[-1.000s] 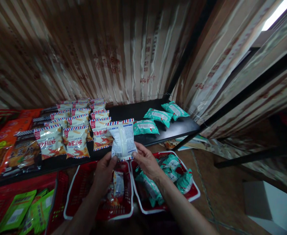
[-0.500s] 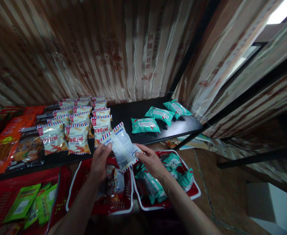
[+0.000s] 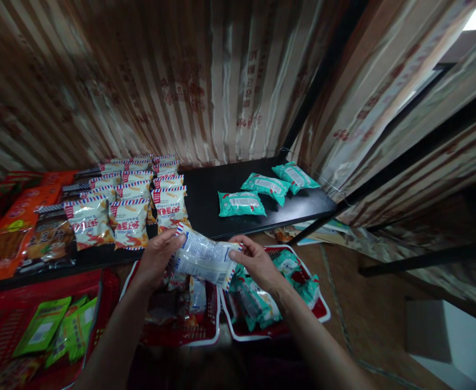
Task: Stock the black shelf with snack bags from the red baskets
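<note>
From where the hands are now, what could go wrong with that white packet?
The left hand and right hand pinch the white packet near its ends; a slip might drop it into the middle red basket below.

The left hand appears close to the standing front packet on the black shelf; a bump could topple it.

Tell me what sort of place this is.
Probably a small shop or stockroom: white snack packets sit in rows on a black shelf, and red baskets below hold more packaged goods.
</note>
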Tool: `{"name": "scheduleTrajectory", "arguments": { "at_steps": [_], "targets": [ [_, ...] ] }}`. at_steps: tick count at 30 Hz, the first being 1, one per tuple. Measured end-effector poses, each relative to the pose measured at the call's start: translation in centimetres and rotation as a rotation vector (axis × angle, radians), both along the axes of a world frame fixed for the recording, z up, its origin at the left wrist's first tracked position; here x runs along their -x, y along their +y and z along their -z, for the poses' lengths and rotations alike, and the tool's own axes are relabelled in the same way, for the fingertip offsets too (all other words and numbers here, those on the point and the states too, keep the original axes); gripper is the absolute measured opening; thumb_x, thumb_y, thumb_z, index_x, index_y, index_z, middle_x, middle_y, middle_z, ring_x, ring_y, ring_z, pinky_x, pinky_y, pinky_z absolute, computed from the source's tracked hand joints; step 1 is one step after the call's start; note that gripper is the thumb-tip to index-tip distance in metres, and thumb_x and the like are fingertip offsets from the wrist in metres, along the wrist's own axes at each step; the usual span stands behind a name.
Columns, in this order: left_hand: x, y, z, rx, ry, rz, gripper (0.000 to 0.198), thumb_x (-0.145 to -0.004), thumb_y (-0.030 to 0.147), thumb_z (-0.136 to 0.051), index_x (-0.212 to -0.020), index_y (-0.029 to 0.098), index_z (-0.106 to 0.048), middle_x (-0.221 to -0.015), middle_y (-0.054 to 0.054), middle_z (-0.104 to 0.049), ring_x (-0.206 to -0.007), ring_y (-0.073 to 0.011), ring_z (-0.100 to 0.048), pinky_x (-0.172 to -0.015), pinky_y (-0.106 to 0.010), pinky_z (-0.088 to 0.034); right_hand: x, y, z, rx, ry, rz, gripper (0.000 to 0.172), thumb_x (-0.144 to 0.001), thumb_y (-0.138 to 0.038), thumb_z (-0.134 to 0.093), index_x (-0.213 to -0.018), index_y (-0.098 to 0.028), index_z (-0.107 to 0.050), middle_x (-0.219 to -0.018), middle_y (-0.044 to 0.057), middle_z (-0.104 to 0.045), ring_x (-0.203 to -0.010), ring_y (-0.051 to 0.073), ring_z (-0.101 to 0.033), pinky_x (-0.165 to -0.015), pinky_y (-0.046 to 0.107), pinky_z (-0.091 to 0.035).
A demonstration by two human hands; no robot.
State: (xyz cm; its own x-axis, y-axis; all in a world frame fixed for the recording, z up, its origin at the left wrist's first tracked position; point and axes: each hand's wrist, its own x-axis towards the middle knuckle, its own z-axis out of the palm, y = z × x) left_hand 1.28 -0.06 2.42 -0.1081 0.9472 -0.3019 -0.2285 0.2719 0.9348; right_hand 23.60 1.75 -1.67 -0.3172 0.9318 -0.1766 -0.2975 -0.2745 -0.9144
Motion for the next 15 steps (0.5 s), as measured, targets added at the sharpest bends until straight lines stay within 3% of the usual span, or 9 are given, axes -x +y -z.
{"name": "scheduleTrajectory", "arguments": {
  "at_steps": [8,15],
  "targets": [
    [-0.9,0.3,0.6,-0.065,0.075,-0.285,0.024,-0.056,0.036,-0.076,-0.068,0.017,-0.069,-0.062,0.002,-0.067,-0.057,-0.0114,-0.056,-0.054,-0.020,-0.045,0.7,0.1,0.0,-0.030,-0.023,0.202,0.024,-0.056,-0.038,-0.082,-0.072,-0.022,-0.073,-0.068,-0.001,-0.070,-0.065,0.016,-0.060,-0.065,0.029,-0.048],
    [-1.8,0.2,-0.3,-0.057,0.101,-0.316,0.025,-0.054,0.038,-0.075,-0.063,0.016,-0.069,-0.062,0.001,-0.066,-0.060,-0.0129,-0.057,-0.057,-0.021,-0.046,0.4,-0.1,-0.4,0.005,0.032,0.220,0.020,-0.061,-0.038,-0.080,-0.070,-0.021,-0.074,-0.064,0.000,-0.069,-0.061,0.015,-0.058,-0.064,0.028,-0.045]
  ]
}}
